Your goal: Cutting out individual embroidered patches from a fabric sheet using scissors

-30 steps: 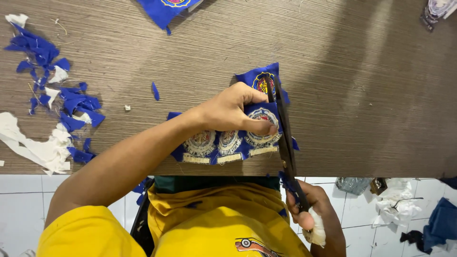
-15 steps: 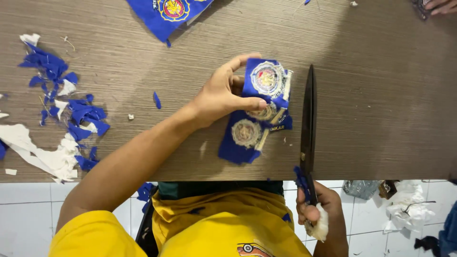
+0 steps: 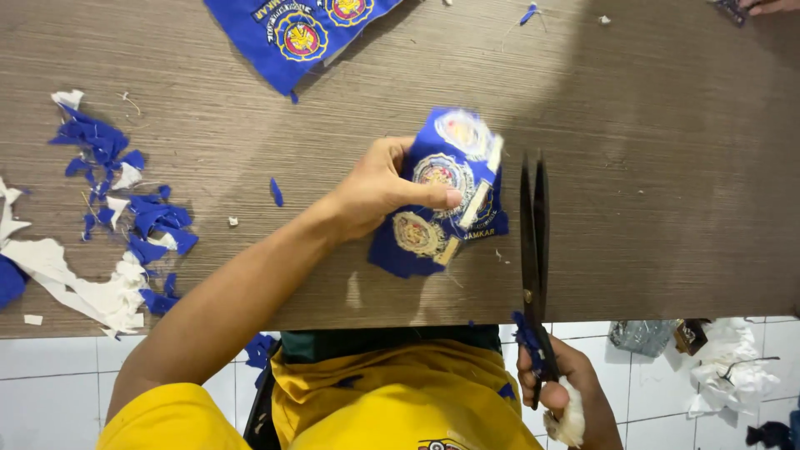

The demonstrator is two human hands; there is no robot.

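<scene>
Your left hand (image 3: 379,187) pinches the blue cloth strip of badges (image 3: 442,196) above the worktop (image 3: 650,167). Your right hand (image 3: 558,379) grips the scissors (image 3: 533,242), blades nearly closed, just beside the strip.

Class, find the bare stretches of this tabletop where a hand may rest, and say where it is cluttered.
Bare wood lies right of the scissors, and between the scrap pile and the left hand. Scraps crowd the left edge; the blue patch strip and blue cloth fill the middle.

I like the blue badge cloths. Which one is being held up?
The blue strip of badges in the left hand; the other blue cloth lies untouched at the table's far edge.
</scene>
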